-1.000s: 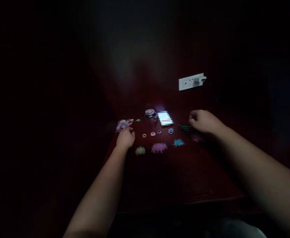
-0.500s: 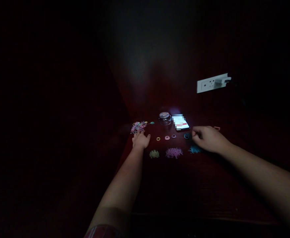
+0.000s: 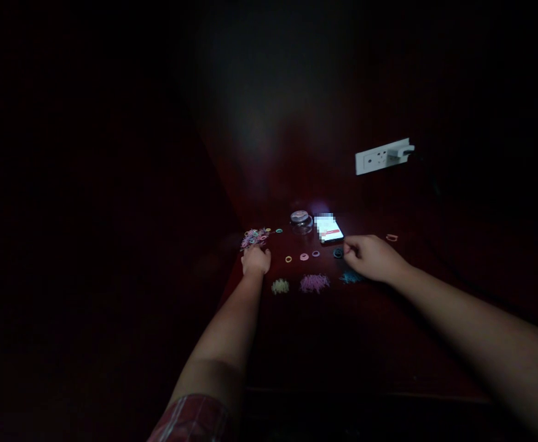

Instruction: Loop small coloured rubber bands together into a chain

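Note:
My left hand (image 3: 256, 260) rests at the near edge of a mixed pile of small coloured elastic bands (image 3: 253, 238), thumb held apart and fingers reaching toward the pile. My right hand (image 3: 373, 256) is closed, thumb against curled fingers, beside a dark blue hair tie (image 3: 338, 253); whatever is in it is hidden. In a row between the hands lie a yellow hair tie (image 3: 288, 259), a pink one (image 3: 304, 256) and a purple one (image 3: 315, 253). Nearer me are sorted heaps of yellow-green bands (image 3: 280, 286), pink-purple bands (image 3: 315, 283) and blue bands (image 3: 351, 277).
A lidded clear jar (image 3: 300, 221) stands behind the row, next to a lit phone (image 3: 328, 228). A green hair tie (image 3: 278, 231) lies by the mixed pile, a pinkish-red one (image 3: 392, 237) beyond my right hand. A wall socket (image 3: 383, 156) holds a plug with a cable. The room is dark.
The view has shifted slightly, so the things on the table appear a little further left. The left hand's fingers look more bent over the pile's edge. My right hand stays closed by the blue hair tie.

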`<state>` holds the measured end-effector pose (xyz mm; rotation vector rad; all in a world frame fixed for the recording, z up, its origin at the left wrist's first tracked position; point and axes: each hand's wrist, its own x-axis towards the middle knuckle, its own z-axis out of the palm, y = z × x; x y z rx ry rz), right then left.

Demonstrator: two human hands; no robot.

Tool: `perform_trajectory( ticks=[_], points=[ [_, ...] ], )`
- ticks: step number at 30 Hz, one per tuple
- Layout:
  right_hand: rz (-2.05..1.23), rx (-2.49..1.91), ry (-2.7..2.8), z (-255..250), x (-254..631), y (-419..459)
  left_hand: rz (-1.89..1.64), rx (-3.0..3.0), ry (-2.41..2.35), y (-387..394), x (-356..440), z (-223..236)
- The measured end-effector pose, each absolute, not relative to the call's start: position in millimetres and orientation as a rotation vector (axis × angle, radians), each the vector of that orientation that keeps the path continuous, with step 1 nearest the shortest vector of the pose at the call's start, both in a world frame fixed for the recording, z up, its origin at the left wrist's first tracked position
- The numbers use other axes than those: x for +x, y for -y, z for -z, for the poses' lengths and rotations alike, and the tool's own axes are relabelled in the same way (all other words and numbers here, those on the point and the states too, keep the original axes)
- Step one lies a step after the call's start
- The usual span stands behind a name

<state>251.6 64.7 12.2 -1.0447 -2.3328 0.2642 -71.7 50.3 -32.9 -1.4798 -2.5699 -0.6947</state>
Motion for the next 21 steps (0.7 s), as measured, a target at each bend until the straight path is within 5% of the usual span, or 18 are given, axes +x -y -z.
perform_trajectory(
  ticks=[21],
  points=[
    [-0.282,-0.969,2.345,-11,250,-63,1.221,-1.689,2.479,-10,-87,45]
  ],
)
